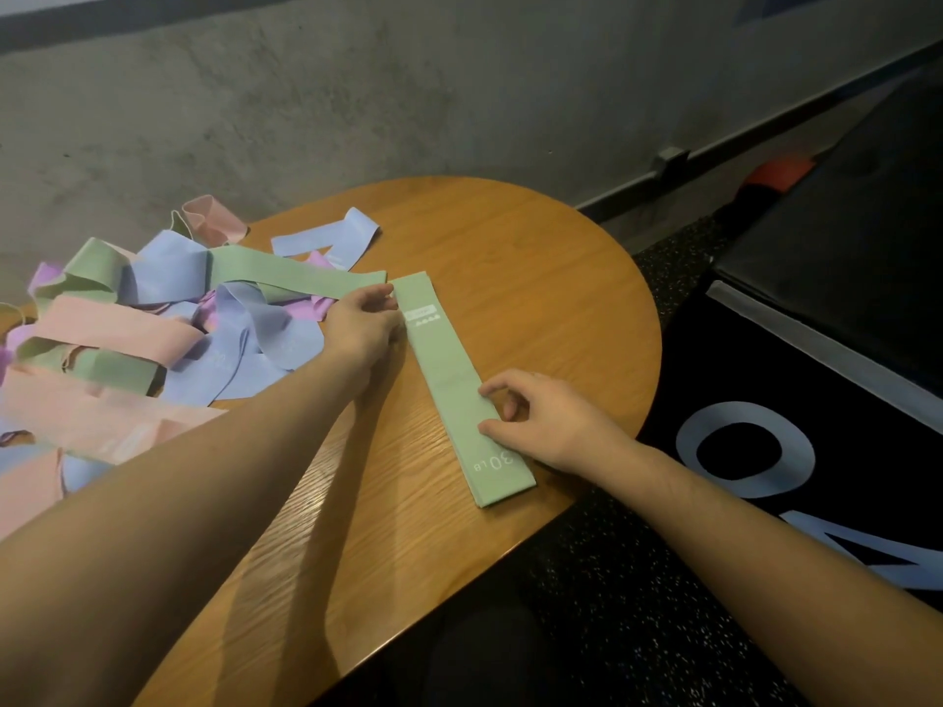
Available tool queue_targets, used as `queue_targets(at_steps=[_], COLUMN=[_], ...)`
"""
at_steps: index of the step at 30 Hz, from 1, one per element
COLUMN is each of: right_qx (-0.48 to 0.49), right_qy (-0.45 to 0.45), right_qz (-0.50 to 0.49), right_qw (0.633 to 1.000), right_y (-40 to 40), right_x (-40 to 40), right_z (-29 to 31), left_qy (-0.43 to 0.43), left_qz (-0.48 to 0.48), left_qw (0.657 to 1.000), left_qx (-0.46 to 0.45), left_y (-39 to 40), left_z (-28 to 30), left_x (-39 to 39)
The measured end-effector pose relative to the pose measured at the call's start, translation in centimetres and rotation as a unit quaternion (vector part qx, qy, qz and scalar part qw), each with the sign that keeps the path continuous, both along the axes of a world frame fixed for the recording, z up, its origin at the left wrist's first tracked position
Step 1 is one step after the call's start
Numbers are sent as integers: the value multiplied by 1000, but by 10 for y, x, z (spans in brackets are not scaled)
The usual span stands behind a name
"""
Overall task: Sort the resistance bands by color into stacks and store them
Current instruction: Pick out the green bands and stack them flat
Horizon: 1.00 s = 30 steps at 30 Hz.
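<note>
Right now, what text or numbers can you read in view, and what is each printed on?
"30 LB": near end of the flat green band stack, seen upside down.
Small white label with icons at the stack's far end: too blurred to read.
Large pale letters on the black box: an "O", and partly a "Z" or "N", cut off.

Hidden or cut off:

- Pile of loose bands — runs off the left edge; its full extent cannot be told, and the lower bands lie buried under the upper ones.
- Table — left part covered by the pile; near edge hidden behind the forearms.
- Green stack — number of bands in it too thin to count; small white label print near the far end unreadable.
- Left hand — fingertips at the stack's far end, contact hidden by the hand itself.
- Right hand — fingertips on the stack's right edge.
- Black box — cut by the right edge; white lettering only partly seen.
- Orange object — mostly hidden behind the box, unidentifiable.
</note>
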State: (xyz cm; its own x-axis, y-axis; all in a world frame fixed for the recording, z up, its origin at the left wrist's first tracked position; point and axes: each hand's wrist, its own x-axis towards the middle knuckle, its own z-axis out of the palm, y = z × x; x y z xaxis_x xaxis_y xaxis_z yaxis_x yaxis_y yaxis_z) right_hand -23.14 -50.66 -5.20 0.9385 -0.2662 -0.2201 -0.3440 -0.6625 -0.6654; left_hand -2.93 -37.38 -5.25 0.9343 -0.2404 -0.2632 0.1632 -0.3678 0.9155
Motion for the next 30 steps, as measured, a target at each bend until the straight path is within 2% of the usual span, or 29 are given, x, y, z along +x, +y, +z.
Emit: queue_targets(at_steps=[8,12,18,24,30], right_qx=[0,-7,-29,31,103], right_qy=[-35,-22,-54,-29,-92], right_qz=[-18,-18,-67,-86,-104], right_qw=[999,1000,996,995,985], right_y=[-2,-2,-3,3,9], right_x=[11,16,35,62,76], right_z=[-7,-9,0,2,-6], left_qy=[61,67,83,96,88], left_qz=[-48,-71,-97,-113,-87], left_qw=[997,995,992,987,991], left_qx=[-13,-18,-27,-57,-54], left_y=[-4,-4,-5,1,8], left_z=[10,12,17,18,8], left_x=[2,-1,-3,-2,5])
